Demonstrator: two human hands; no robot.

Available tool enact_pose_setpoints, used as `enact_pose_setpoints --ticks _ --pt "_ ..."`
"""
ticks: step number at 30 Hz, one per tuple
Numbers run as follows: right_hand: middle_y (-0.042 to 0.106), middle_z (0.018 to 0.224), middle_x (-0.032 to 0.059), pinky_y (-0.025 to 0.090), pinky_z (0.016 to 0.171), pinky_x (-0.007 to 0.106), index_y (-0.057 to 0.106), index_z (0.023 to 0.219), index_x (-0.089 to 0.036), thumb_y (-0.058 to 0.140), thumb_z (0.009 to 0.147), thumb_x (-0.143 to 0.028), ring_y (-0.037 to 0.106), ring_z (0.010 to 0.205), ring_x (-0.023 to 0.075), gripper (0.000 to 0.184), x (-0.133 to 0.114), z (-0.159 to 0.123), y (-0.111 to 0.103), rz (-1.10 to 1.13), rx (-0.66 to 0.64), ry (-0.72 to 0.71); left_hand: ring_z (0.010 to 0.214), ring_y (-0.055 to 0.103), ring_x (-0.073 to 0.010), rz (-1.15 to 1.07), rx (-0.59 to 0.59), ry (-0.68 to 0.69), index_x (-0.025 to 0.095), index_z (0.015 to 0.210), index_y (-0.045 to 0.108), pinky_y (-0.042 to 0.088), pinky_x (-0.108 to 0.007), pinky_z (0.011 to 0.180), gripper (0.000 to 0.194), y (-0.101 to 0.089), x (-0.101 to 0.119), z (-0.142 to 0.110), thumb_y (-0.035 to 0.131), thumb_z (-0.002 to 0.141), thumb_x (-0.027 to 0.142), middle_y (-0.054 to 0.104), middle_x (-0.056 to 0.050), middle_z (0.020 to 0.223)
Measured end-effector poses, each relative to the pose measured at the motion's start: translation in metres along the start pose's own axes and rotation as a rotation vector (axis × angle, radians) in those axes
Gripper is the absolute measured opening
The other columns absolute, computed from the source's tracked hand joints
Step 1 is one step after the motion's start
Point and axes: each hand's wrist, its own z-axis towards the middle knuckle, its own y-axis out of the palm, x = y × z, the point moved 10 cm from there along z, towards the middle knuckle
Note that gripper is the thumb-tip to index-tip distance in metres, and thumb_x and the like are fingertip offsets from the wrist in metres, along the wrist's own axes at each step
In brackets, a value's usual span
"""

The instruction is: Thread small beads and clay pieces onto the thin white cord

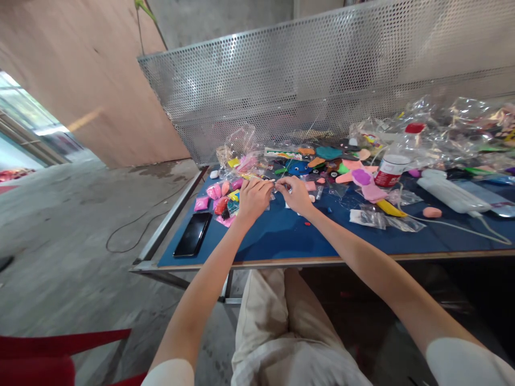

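We see both hands meeting above the middle of the bench (277, 241), their fingertips drawn close together. The left hand (255, 199) has its back turned up and its fingers bent; the right hand (295, 193) curls its thumb and forefinger toward it. A small pale piece (274, 182) appears just at the fingertips, too small for us to name, and we cannot tell which hand grips it, or whether both do.

Just beside the left hand, toward the bench's left edge, we see a cluster of bright packets, among them a pink packet (201, 203) and a red packet (220, 205). A black phone (193, 235) lies flat near the front left corner. Toward the front edge from the right hand lies a red bit (307, 223), with a blue bit (329, 209) to its right.

Beyond the hands, toward the back edge, sits a blue piece with eyes (298, 167). Farther right, a bottle (390, 170) with a red cap stands behind a yellow piece (391, 208). A pink lump (432, 212) lies nearer the front edge, and clear bags (438, 145) crowd the back right. Along the back edge rises a perforated metal panel (261, 80).
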Motion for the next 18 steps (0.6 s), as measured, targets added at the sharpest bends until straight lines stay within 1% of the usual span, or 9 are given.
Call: enact_pose_setpoints --ticks 5,7,9,11,14,16,18 --pt "0.075 0.091 0.0085 0.041 0.089 0.041 0.073 0.090 -0.022 0.049 0.104 -0.035 0.060 0.090 0.0254 0.031 -0.015 -0.003 -0.005 -0.139 0.001 -0.101 0.101 0.067 -0.0258 -0.113 -0.068 -0.102 0.026 0.097 0.078 0.040 -0.042 0.085 0.024 0.001 -0.012 0.007 0.059 0.101 0.039 0.081 -0.002 0.106" --pt "0.075 0.093 0.0085 0.040 0.092 0.041 0.073 0.091 -0.022 0.050 0.104 -0.034 0.060 0.092 0.0254 0.028 -0.018 -0.003 -0.005 -0.150 0.002 -0.124 0.102 0.066 -0.0258 -0.158 -0.097 -0.112 0.026 0.096 0.077 0.040 -0.042 0.084 0.024 0.001 -0.014 0.009 0.059 0.101 0.041 0.081 -0.001 0.106" --pt "0.075 0.094 0.0084 0.040 0.093 0.041 0.073 0.091 -0.022 0.052 0.102 -0.032 0.060 0.093 0.0253 0.025 -0.016 -0.003 -0.006 -0.131 0.013 -0.108 0.103 0.066 -0.0259 -0.169 -0.105 -0.099 0.026 0.096 0.077 0.040 -0.041 0.084 0.023 0.001 -0.014 0.009 0.060 0.101 0.041 0.081 -0.001 0.106" --pt "0.076 0.092 0.0078 0.041 0.091 0.040 0.074 0.089 -0.022 0.056 0.098 -0.030 0.060 0.092 0.0251 0.022 -0.005 -0.001 -0.004 -0.076 0.016 -0.031 0.105 0.065 -0.0267 -0.123 -0.077 -0.066 0.025 0.097 0.076 0.040 -0.042 0.085 0.021 -0.003 -0.012 0.008 0.061 0.101 0.039 0.080 -0.002 0.109" --pt "0.075 0.085 0.0058 0.043 0.081 0.036 0.075 0.084 -0.021 0.060 0.091 -0.030 0.061 0.082 0.0227 0.019 0.018 0.002 0.005 0.090 -0.036 0.144 0.106 0.065 -0.0277 -0.024 0.000 0.012 0.025 0.100 0.077 0.039 -0.044 0.088 0.021 -0.008 -0.004 0.003 0.058 0.102 0.035 0.080 -0.004 0.112" --pt "0.073 0.079 0.0045 0.044 0.076 0.034 0.074 0.078 -0.020 0.061 0.087 -0.034 0.061 0.076 0.0206 0.022 0.031 0.003 0.013 0.242 -0.084 0.250 0.104 0.066 -0.0270 0.003 0.036 0.063 0.025 0.103 0.078 0.039 -0.044 0.088 0.025 -0.007 0.002 0.000 0.054 0.104 0.033 0.080 -0.005 0.111" --pt "0.071 0.075 0.0033 0.044 0.074 0.032 0.072 0.072 -0.019 0.064 0.083 -0.042 0.060 0.074 0.0192 0.027 0.037 0.003 0.016 0.376 -0.110 0.329 0.102 0.068 -0.0259 0.009 0.060 0.097 0.026 0.104 0.078 0.040 -0.044 0.087 0.029 -0.006 0.004 -0.002 0.049 0.106 0.030 0.080 -0.005 0.111"
